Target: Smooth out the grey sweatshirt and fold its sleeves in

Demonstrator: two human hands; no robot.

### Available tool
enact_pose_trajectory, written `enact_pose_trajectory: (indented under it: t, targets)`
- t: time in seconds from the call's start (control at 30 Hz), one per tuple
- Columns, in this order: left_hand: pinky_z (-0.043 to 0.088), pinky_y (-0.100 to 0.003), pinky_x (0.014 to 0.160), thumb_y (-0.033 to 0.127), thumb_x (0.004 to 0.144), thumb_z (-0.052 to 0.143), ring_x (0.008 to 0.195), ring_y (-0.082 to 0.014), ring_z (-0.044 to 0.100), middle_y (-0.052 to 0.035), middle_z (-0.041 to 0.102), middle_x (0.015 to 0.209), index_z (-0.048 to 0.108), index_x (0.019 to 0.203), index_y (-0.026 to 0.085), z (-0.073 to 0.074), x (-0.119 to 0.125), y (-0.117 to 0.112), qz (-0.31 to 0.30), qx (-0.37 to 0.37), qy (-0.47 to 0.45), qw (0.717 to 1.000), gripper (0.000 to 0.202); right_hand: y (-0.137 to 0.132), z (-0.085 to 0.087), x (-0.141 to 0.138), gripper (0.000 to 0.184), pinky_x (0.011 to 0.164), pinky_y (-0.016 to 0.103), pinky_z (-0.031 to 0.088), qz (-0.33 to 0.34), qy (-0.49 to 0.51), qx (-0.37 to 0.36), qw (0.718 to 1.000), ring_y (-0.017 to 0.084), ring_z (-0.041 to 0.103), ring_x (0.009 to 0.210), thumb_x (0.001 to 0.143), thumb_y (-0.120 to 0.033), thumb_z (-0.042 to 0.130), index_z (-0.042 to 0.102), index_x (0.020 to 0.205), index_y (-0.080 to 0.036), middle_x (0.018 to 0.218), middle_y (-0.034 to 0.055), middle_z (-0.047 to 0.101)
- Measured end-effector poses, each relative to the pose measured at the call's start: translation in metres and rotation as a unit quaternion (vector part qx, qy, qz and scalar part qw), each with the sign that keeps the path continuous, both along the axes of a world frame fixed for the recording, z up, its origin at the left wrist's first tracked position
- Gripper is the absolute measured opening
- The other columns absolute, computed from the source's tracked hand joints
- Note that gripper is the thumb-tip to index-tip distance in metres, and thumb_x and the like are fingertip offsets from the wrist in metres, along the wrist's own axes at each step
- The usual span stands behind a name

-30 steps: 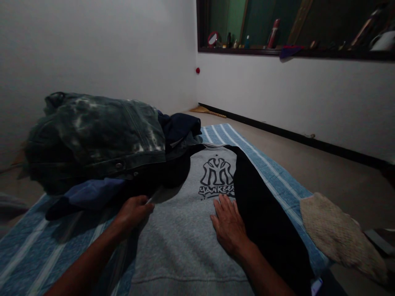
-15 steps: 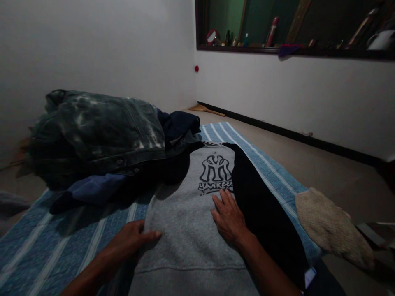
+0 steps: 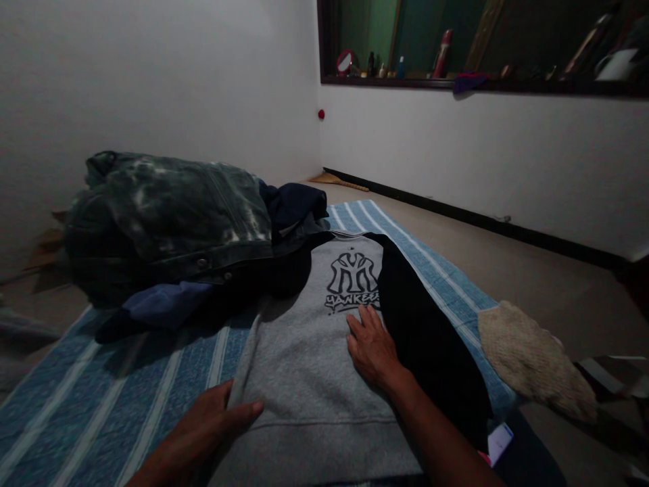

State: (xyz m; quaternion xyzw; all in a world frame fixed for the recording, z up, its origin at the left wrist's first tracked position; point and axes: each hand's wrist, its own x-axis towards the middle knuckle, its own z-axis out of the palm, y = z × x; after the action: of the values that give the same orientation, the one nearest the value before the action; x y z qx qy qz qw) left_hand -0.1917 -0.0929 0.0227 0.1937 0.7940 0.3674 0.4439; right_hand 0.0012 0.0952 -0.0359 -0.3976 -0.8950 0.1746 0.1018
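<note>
We rest our right hand [image 3: 372, 352] flat, fingers loosely together, on the grey Yankees sweatshirt [image 3: 304, 365], our left hand [image 3: 213, 423] pinching its edge, which is best pulled taut.

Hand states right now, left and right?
Left hand: on grey sweatshirt left edge; grip cannot be told.
Right hand: open, flat on the sweatshirt.

Grey/blk sweatshirt [image 3: 309, 365], blue-striped mat [image 3: 126, 399]

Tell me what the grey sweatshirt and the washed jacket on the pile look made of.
The grey sweatshirt looks like soft knit fleece, matte and heathered, probably a cotton blend. The jacket looks like bleach-washed denim: stitched seams, metal studs.
</note>
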Motion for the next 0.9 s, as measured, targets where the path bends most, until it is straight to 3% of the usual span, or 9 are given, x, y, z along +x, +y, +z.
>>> enact_pose_trajectory:
  t: [0.37,0.47,0.57,0.63,0.73,0.8,0.9]
  targets:
    - [0.054,-0.035,0.066,0.056,0.058,0.061,0.078,-0.0299,0.068,-0.0046,0.07,0.077,0.065,0.079,0.022,-0.005,-0.012,-0.006,-0.092,0.0,0.095,0.991,0.04,-0.002,0.006,0.002,0.046,0.11,0.042,0.026,-0.027,-0.015,-0.006,0.999,0.031,0.017,0.141,0.09,-0.025,0.041,0.047,0.136,-0.017,0.149,0.0142,0.033]
    - [0.051,-0.037,0.064,0.053,0.061,0.057,0.073,-0.0304,0.067,-0.0076,0.069,0.076,0.062,0.079,0.02,-0.004,-0.018,-0.006,-0.149,-0.028,0.191,0.97,0.038,-0.004,0.009,0.002,0.047,0.107,0.041,0.03,-0.039,-0.027,-0.017,0.999,0.031,0.016,0.141,0.091,-0.027,0.04,0.045,0.137,-0.017,0.15,0.014,0.031]
    - [0.049,-0.039,0.064,0.054,0.066,0.053,0.072,-0.032,0.066,-0.0104,0.068,0.077,0.058,0.09,0.019,0.005,-0.026,0.0,-0.168,-0.098,0.314,0.929,0.043,-0.012,0.014,0.003,0.048,0.104,0.043,0.034,-0.053,-0.039,-0.015,0.998,0.032,0.022,0.139,0.091,-0.03,0.042,0.046,0.136,-0.016,0.148,0.0163,0.033]
    - [0.049,-0.042,0.07,0.053,0.072,0.048,0.082,-0.0336,0.066,-0.013,0.068,0.09,0.056,0.101,0.018,0.011,-0.025,0.012,-0.167,-0.097,0.387,0.902,0.046,-0.019,0.015,0.003,0.047,0.106,0.047,0.03,-0.049,-0.038,0.005,0.998,0.032,0.026,0.137,0.091,-0.032,0.043,0.047,0.134,-0.015,0.146,0.018,0.036]
    - [0.047,-0.042,0.089,0.046,0.079,0.044,0.108,-0.0327,0.059,-0.0159,0.062,0.117,0.056,0.112,0.016,0.012,-0.011,0.045,-0.212,-0.009,0.463,0.861,0.046,-0.029,0.012,0.004,0.046,0.109,0.051,0.023,-0.027,-0.034,0.026,0.999,0.032,0.029,0.136,0.091,-0.033,0.044,0.048,0.133,-0.016,0.145,0.0177,0.039]
    - [0.04,-0.041,0.102,0.038,0.083,0.043,0.123,-0.0295,0.049,-0.0164,0.053,0.132,0.057,0.114,0.014,0.005,0.004,0.072,-0.265,0.047,0.493,0.828,0.042,-0.032,0.011,0.006,0.045,0.109,0.05,0.024,-0.019,-0.034,0.03,0.999,0.032,0.03,0.136,0.09,-0.033,0.045,0.049,0.133,-0.017,0.143,0.017,0.041]
    - [0.034,-0.043,0.108,0.027,0.086,0.043,0.135,-0.0298,0.035,-0.0186,0.04,0.144,0.055,0.121,0.011,-0.01,0.028,0.112,-0.326,0.066,0.526,0.783,0.04,-0.035,0.016,0.015,0.04,0.106,0.047,0.031,-0.013,-0.017,0.049,0.999,0.03,0.04,0.129,0.09,-0.032,0.048,0.054,0.126,-0.016,0.135,0.0159,0.049]
